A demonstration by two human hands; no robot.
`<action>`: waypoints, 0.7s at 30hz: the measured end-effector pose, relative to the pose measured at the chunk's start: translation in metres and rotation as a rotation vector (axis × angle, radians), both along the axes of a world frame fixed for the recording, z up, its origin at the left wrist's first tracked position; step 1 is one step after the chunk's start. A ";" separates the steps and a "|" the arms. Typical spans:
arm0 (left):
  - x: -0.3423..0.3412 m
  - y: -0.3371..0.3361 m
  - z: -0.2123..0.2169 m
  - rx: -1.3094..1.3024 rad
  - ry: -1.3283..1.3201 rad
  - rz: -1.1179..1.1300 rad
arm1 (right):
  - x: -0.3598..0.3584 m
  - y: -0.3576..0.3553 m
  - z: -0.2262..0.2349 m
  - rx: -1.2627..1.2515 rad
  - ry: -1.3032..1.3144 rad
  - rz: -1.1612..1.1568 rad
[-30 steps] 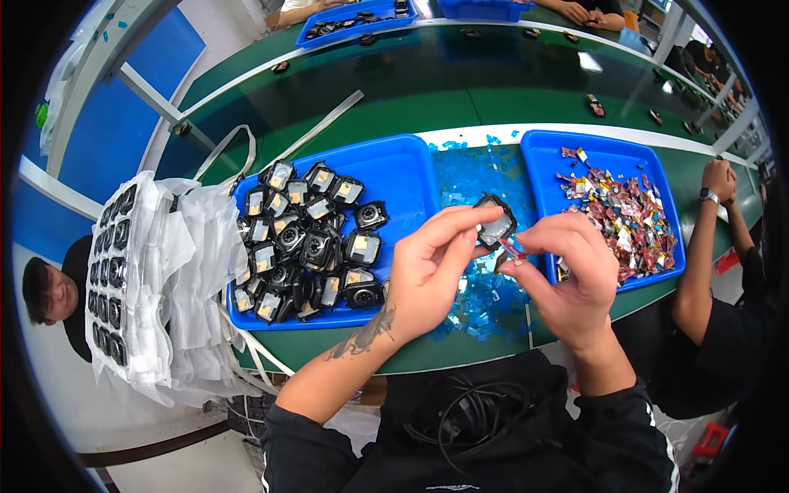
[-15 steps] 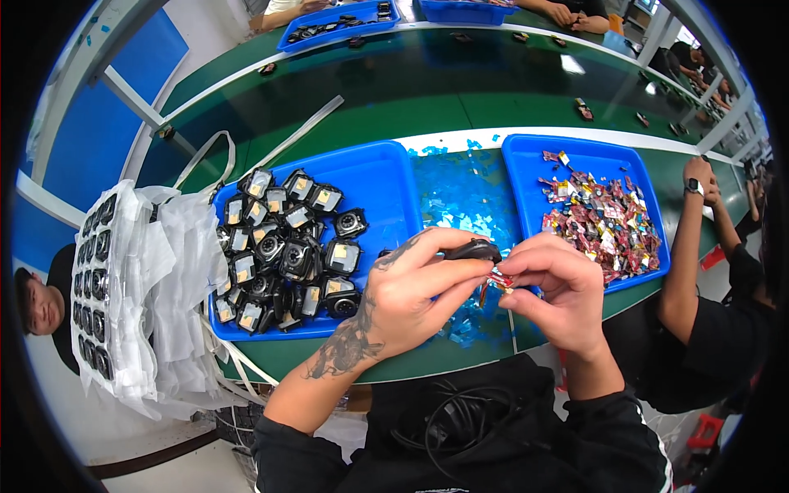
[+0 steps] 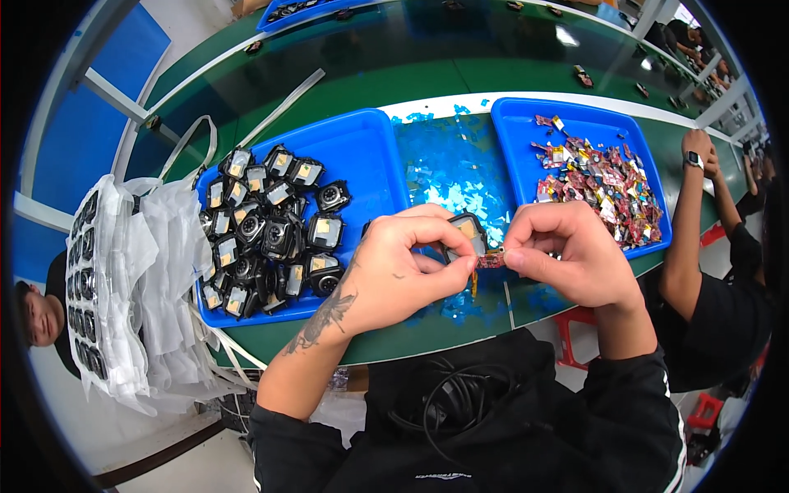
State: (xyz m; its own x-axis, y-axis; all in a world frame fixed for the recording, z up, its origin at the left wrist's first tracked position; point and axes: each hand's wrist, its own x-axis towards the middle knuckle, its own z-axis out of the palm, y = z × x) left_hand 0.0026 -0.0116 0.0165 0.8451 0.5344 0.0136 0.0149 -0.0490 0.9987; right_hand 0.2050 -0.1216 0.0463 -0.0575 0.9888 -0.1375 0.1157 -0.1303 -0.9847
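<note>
The green worktable [image 3: 394, 343] carries two blue trays: the left tray [image 3: 357, 152] with black watch-like housings [image 3: 275, 238] heaped in it, the right tray [image 3: 518, 135] with a spread of reddish circuit pieces [image 3: 608, 189]. Scattered blue film pieces [image 3: 460, 193] lie between the trays. The left hand [image 3: 399, 267] grasps one black housing [image 3: 467, 228] between thumb and fingers, near side of the film, pale inner face partly visible. The right hand [image 3: 571, 259], unclenched but pinching with thumb and forefinger, grips the right end of a small red circuit strip [image 3: 491, 260]. The strip lies in the gap between the hands, directly left of the right fingertips, long axis roughly left to right; its left end meets the left thumb at the housing's lower edge, so both hands are equally near. Whether strip and housing are joined cannot be told.
</note>
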 end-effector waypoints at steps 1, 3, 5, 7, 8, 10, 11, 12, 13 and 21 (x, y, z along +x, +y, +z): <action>0.000 -0.001 0.000 0.015 0.019 0.021 | 0.000 0.000 -0.001 0.006 -0.024 -0.017; 0.002 -0.003 -0.002 0.033 -0.003 0.026 | -0.001 0.000 -0.005 0.013 -0.045 -0.031; 0.005 -0.003 -0.003 0.046 -0.033 0.083 | -0.006 0.001 -0.015 0.082 0.023 -0.114; 0.005 -0.003 -0.007 0.055 -0.033 0.084 | -0.018 0.002 -0.018 0.116 0.029 -0.144; 0.004 -0.003 -0.008 0.064 -0.035 0.081 | -0.023 0.004 -0.023 0.180 -0.038 -0.223; 0.007 -0.008 -0.009 -0.044 -0.091 0.115 | -0.026 0.008 -0.032 0.317 -0.177 -0.324; 0.008 -0.009 -0.009 -0.153 -0.149 0.139 | -0.028 0.009 -0.034 0.319 -0.182 -0.318; 0.007 -0.007 -0.008 -0.124 -0.150 0.102 | -0.031 0.008 -0.035 0.365 -0.191 -0.362; 0.007 -0.007 -0.008 -0.125 -0.153 0.110 | -0.033 0.008 -0.038 0.409 -0.197 -0.403; 0.011 -0.011 -0.017 -0.050 -0.222 0.148 | -0.037 0.008 -0.050 0.570 -0.343 -0.462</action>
